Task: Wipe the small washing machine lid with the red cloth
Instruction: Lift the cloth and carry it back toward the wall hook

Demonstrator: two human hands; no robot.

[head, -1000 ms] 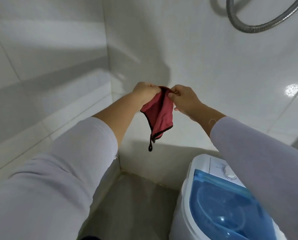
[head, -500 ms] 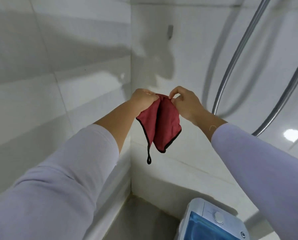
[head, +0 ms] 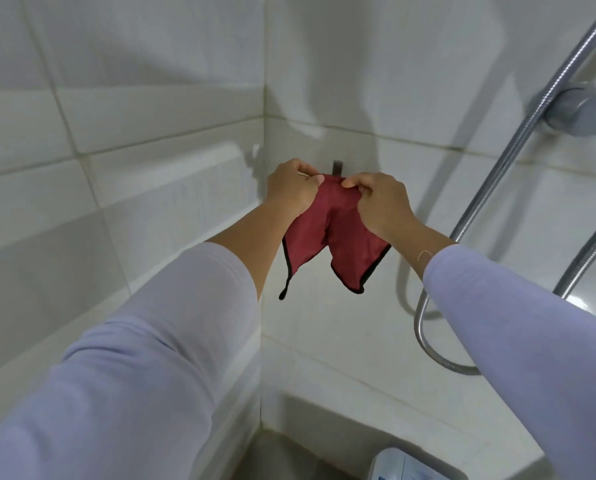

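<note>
Both hands up near the tiled corner: left hand (head: 291, 190) & right hand (head: 381, 200) each pinch the top edge of the red cloth (head: 338, 244), fingers closed on it. Cloth hangs below, just under a dark wall hook (head: 338, 167). Washing machine (head: 410, 465) barely in view, bottom edge.
</note>
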